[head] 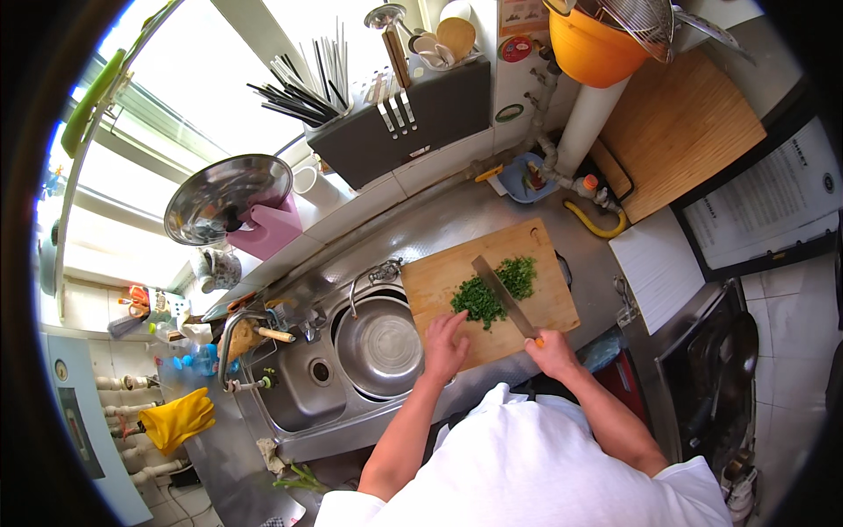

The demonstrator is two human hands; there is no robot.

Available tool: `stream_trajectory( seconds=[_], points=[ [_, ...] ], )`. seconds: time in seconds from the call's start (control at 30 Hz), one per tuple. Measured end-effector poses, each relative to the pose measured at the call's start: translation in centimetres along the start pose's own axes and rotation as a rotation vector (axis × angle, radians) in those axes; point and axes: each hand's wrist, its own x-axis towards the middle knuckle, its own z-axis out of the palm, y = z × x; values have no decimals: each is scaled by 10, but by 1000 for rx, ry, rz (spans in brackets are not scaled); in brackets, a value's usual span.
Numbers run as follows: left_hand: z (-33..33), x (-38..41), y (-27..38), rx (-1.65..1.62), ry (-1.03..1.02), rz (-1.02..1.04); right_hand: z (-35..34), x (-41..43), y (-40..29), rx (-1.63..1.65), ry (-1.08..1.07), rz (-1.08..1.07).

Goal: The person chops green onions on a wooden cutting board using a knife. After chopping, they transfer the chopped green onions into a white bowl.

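A wooden cutting board point(435, 277) lies at a slant on the steel counter, right of the sink. Chopped green herbs point(479, 302) are spread over its middle. My right hand point(550, 352) grips a kitchen knife point(504, 298) by its handle at the board's near edge; the blade crosses the herbs and points away from me. My left hand point(448, 346) rests near the board's left side, fingers apart and holding nothing, with the fingertips at the edge of the herb pile.
Left of the board is a double steel sink point(309, 395) with a large metal basin point(382, 346) and taps. Behind stand a dark knife block point(395, 138) and a blue dish point(525, 181). Yellow rubber gloves point(176, 419) hang at the far left. An orange bucket point(589, 46) is upper right.
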Motion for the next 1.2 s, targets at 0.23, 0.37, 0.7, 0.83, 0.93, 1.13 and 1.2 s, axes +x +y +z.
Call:
stream_trajectory(
  seconds=[0.23, 0.37, 0.7, 0.83, 0.93, 1.13, 1.2],
  points=[
    [-11, -32, -23, 76, 120, -185, -36, 32, 19, -285, 225, -16],
    [-4, -39, -30, 199, 158, -181, -48, 57, 39, -387, 229, 39],
    [1, -50, -30, 243, 44, -221, -33, 46, 38, -529, 120, 0],
    [-5, -54, -32, 205, 25, -204, -32, 30, 30, -573, 85, -89],
    [-8, -51, -23, 160, 93, -251, -33, 21, 41, -613, 129, -299],
    [-50, 23, 70, 28, -176, 79, -40, 10, 38, -685, 165, -603],
    [-43, 41, 65, 38, -384, 149, -39, 10, 35, -693, 147, -658]
  ],
)
